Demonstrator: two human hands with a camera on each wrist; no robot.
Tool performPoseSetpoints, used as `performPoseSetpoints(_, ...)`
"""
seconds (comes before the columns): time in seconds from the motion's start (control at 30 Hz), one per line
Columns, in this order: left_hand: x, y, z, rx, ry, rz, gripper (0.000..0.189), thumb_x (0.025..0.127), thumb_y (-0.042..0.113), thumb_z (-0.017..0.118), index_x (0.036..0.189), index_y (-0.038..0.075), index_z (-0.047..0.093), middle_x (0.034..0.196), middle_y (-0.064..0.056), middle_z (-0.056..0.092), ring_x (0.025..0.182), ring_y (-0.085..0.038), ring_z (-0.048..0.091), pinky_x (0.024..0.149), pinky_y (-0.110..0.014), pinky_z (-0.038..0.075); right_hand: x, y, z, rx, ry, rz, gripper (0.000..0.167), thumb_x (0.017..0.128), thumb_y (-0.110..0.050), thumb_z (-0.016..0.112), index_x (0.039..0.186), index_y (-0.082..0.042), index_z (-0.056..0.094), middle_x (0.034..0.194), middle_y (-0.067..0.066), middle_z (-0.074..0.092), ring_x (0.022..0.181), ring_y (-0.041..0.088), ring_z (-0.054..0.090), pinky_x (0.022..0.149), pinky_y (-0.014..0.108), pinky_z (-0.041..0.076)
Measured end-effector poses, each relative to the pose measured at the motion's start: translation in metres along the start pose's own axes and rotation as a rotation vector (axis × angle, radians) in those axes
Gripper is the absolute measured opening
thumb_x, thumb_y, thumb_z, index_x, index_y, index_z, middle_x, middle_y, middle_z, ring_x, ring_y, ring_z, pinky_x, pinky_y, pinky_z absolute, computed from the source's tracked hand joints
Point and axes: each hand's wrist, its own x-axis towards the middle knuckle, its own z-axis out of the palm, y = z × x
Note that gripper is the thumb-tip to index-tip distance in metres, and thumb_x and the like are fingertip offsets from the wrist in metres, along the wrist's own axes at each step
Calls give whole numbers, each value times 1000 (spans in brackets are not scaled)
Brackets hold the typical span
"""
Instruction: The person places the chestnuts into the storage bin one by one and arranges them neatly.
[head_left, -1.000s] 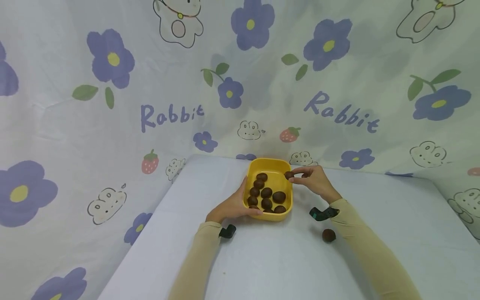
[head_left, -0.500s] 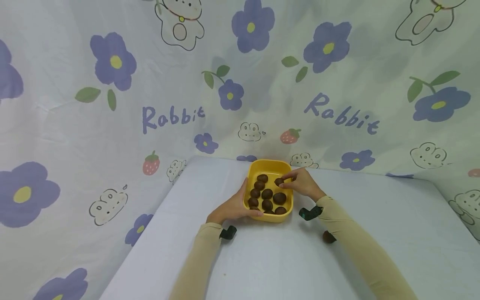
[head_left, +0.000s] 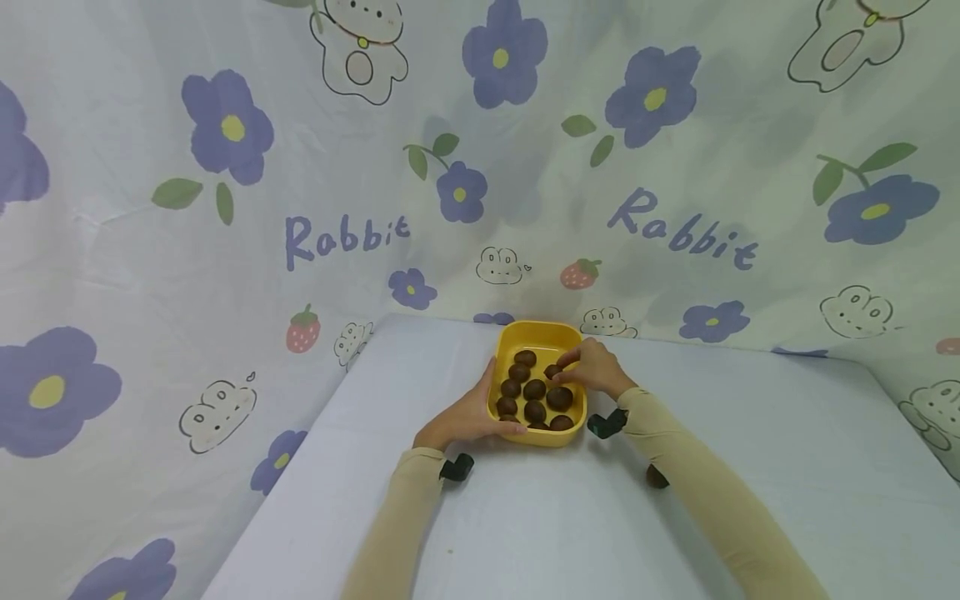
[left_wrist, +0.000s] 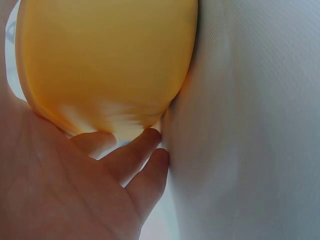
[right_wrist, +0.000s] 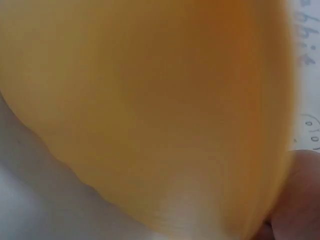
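A yellow plastic box (head_left: 551, 438) with rounded corners stands on the table in the head view, several brown chestnuts (head_left: 535, 389) lying in it. My left hand (head_left: 468, 414) holds the box at its near left corner, thumb over the near rim. In the left wrist view, fingertips (left_wrist: 152, 136) lie low against the box wall. Reaching over the right rim, my right hand (head_left: 600, 368) pinches one chestnut (head_left: 552, 372) inside the box between thumb and fingers. The box wall (right_wrist: 150, 110) fills most of the right wrist view, hiding that chestnut.
Another chestnut (head_left: 656, 477) lies on the white tabletop (head_left: 517, 525), partly covered by the right sleeve (head_left: 701, 467). A white cloth (head_left: 420, 100) printed with flowers and rabbits hangs behind the table. Each wrist carries a small black camera (head_left: 606, 423).
My right hand has moved left and nearer from the box's right rim, bringing the pinched chestnut inside. Its sleeve now covers more of the loose chestnut. The left hand stays on the box.
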Motion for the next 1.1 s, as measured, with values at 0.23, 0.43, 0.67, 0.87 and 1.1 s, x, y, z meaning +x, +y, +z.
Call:
performPoseSetpoints(0.23, 2, 1, 2, -4, -7, 16, 140, 71, 52, 91, 166, 30, -9, 176, -5, 9, 160, -24, 22, 130, -57, 21, -1, -3, 2, -44, -18, 39, 36, 83, -21, 86, 112, -2, 79, 115, 16, 78, 99, 24, 72, 87, 38, 63)
performPoseSetpoints(0.43, 1, 4, 1, -17, 2, 8, 138, 72, 50, 91, 167, 31, -7, 176, -3, 12, 159, -23, 25, 129, -56, 23, 0, -6, 3, -63, -17, 57, 37, 83, -20, 86, 113, -1, 78, 114, 16, 78, 96, 24, 71, 85, 38, 63)
performPoseSetpoints(0.67, 1, 6, 1, -14, -2, 22, 136, 72, 48, 92, 166, 33, -5, 174, -3, 18, 157, -22, 30, 129, -55, 26, 2, -9, 7, -74, 15, 58, 33, 82, -23, 86, 106, -2, 79, 107, 15, 79, 88, 23, 71, 78, 36, 62)
performPoseSetpoints(0.87, 0, 5, 0, -13, 2, 0, 138, 71, 51, 92, 166, 33, -7, 175, -2, 16, 156, -22, 30, 128, -55, 27, 1, -12, 10, -67, 49, 57, 30, 82, -27, 87, 99, -4, 81, 100, 12, 80, 86, 23, 72, 81, 40, 62)
performPoseSetpoints(1.1, -1, 3, 1, 0, 7, -26, 140, 71, 53, 91, 167, 30, -9, 176, -2, 10, 160, -24, 24, 129, -58, 24, 2, -9, 12, -40, 34, 39, 29, 89, -33, 82, 98, -6, 83, 92, 7, 81, 76, 16, 67, 67, 28, 55)
